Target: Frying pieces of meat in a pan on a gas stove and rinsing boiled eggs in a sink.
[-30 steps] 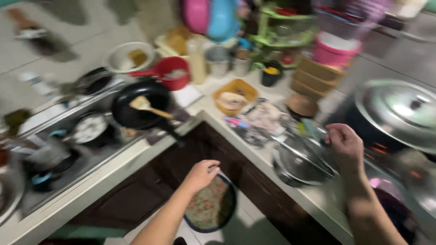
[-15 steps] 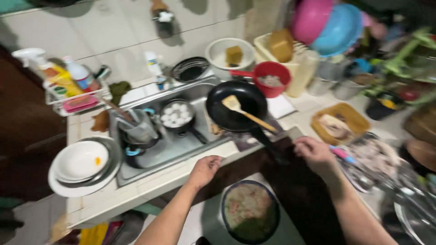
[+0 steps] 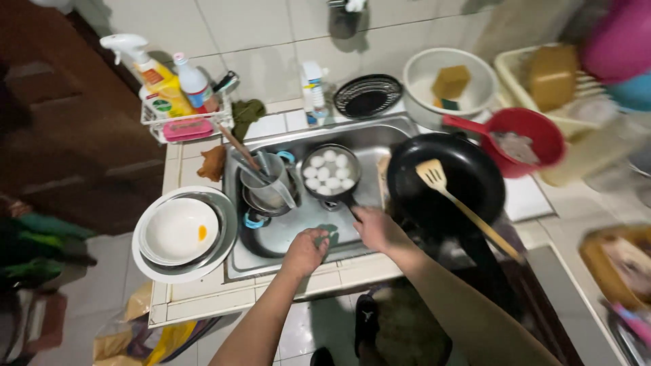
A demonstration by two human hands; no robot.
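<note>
The right hand (image 3: 376, 229) curls around the dark handle of a small pot of white eggs (image 3: 330, 173) in the middle of the frame, in the steel sink (image 3: 285, 234); the left hand (image 3: 305, 251), fingers bent, touches something green; the pot looks heavy and wet; the eggs may crack, so grip the handle firmly.

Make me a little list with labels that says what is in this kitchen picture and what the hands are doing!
place: kitchen counter with a steel sink
left hand: over the sink's front part, touching a green scrubber
right hand: gripping the handle of a small pan
in the small pan: white round balls
right of the sink: black frying pan with a wooden spatula resting in it
left of the sink: stacked plates
back wall: spray bottle
</note>
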